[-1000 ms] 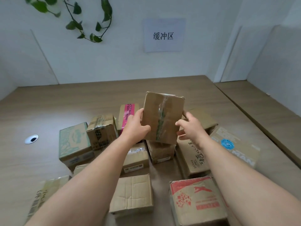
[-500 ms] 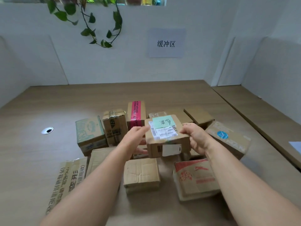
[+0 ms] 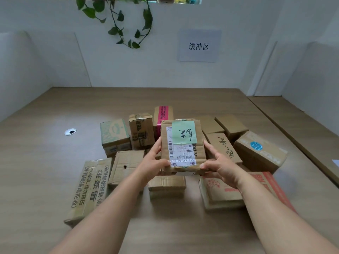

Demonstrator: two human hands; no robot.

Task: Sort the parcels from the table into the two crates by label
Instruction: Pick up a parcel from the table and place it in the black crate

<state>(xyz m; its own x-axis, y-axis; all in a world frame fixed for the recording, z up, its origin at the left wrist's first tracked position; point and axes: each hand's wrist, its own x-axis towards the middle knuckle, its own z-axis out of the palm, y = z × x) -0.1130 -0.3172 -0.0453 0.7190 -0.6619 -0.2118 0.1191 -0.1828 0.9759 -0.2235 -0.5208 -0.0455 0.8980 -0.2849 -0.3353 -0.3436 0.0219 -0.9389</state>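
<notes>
Gripping the parcel [image 3: 182, 145] by its side edges above the table's [image 3: 45, 171] pile, left hand [image 3: 156, 166] and right hand [image 3: 219, 166] curl around stiff, seemingly light cardboard.

Parcels [image 3: 126, 165] crowd table [image 3: 45, 171] centre; left side open.

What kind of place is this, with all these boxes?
Probably a parcel sorting station: taped cardboard parcels crowd a wooden table, the held parcel carries a barcoded shipping label, and a printed sign hangs on the wall.
</notes>
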